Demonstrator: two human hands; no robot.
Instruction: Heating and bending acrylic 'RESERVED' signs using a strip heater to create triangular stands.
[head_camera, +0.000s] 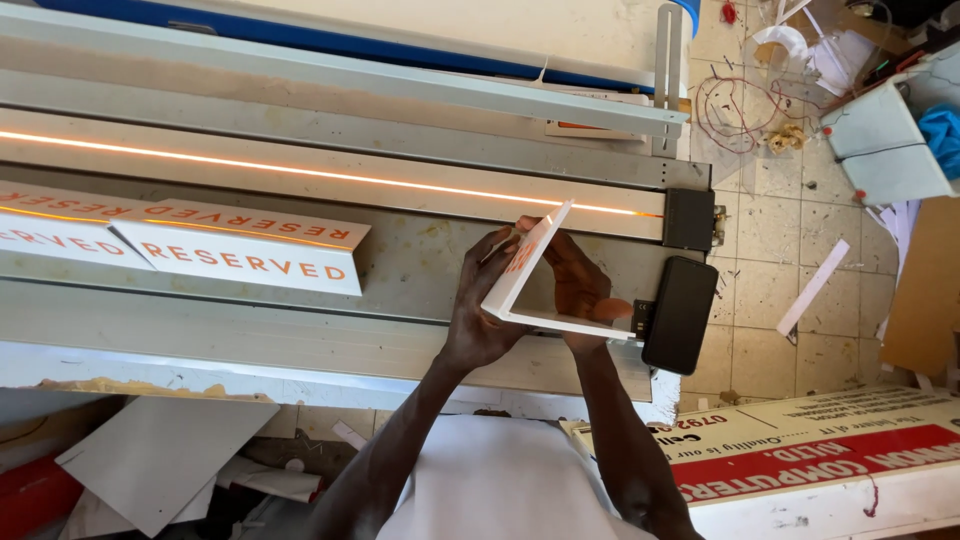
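Both my hands hold a white acrylic sheet (520, 268) with orange lettering, bent into an L shape above the bench. My left hand (478, 312) grips its upright flap from the left side. My right hand (578, 285) presses inside the fold, seen over the flat lower flap. Just beyond the sheet runs a glowing orange heating line (330, 176) along the long metal bending bench (300, 320). Two folded white signs with orange letters (240, 255) lie on the bench to my left.
A black phone (682, 312) rests at the bench's right end, below a black box (690, 218). The tiled floor on the right has red wires (730, 105), white offcuts (812, 288) and a printed board (830, 460). Scrap sheets lie under the bench at lower left.
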